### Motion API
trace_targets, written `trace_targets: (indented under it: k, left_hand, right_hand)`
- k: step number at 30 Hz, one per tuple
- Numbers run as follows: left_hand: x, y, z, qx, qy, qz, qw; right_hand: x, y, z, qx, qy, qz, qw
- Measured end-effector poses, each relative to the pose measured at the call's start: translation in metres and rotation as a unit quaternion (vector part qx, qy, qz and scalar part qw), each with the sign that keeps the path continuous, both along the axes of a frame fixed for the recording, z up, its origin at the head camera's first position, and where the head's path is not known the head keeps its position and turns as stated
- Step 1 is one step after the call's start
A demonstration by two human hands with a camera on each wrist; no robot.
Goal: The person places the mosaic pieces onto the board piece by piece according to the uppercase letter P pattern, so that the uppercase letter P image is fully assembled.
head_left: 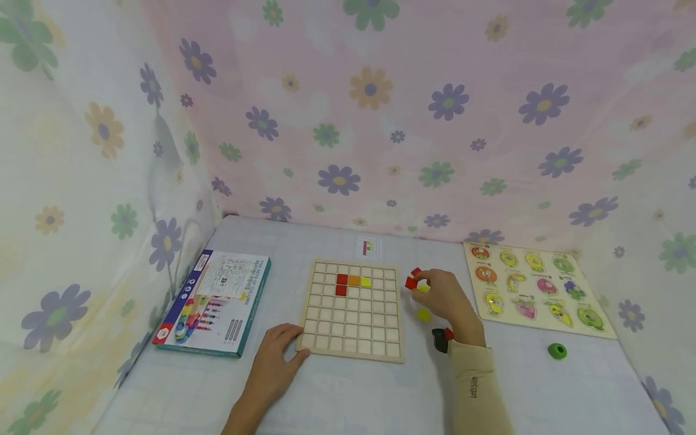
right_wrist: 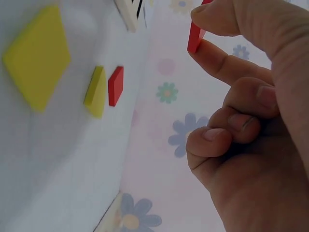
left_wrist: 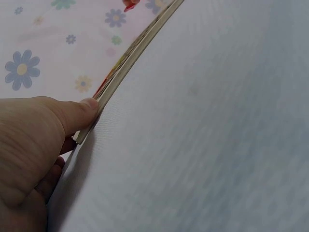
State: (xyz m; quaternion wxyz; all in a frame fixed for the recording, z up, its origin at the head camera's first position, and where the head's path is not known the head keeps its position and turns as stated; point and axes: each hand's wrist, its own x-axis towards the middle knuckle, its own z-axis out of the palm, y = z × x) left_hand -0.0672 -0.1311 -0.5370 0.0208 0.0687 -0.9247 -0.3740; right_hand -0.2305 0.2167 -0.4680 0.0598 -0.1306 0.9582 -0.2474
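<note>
A wooden grid board (head_left: 350,331) lies in the middle of the table. In its upper rows sit two red tiles (head_left: 342,279), an orange tile (head_left: 354,280) and a yellow tile (head_left: 366,282). My left hand (head_left: 274,359) holds the board's near left corner, thumb on the front edge and fingers at the side. Right of the board, my right hand (head_left: 446,296) pinches a red square tile (right_wrist: 194,35) between thumb and index finger, above the table. Below it lie a yellow square tile (right_wrist: 37,58), another yellow tile (right_wrist: 95,92) and a red tile (right_wrist: 116,86).
A small pattern card (head_left: 368,248) lies behind the board. At left is a flat printed box (head_left: 217,302); at right, a fruit-picture board (head_left: 535,290) and a green bead (head_left: 557,351). A black object (head_left: 440,340) lies by my right wrist. Flowered cloth walls surround the table.
</note>
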Motion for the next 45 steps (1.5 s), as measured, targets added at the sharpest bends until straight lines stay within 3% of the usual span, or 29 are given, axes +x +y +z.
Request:
trace_targets:
  k: [23, 30, 36, 45]
  left_hand:
    - [0.002, -0.001, 0.001, -0.001, 0.0, -0.002, 1.0]
    - [0.001, 0.001, 0.002, 0.002, 0.0, -0.003, 1.0]
    - [0.001, 0.001, 0.002, 0.003, 0.0, -0.004, 1.0]
    - [0.002, 0.001, 0.003, 0.003, 0.004, -0.003, 1.0]
  right_hand:
    - [0.031, -0.055, 0.001, -0.024, 0.008, 0.02, 0.999]
    - [0.035, -0.066, 0.0, -0.009, 0.035, 0.031, 0.999]
    - [0.038, -0.078, -0.001, -0.007, 0.019, 0.034, 0.999]
    - [0.044, -0.099, -0.004, -0.014, 0.037, 0.063, 0.997]
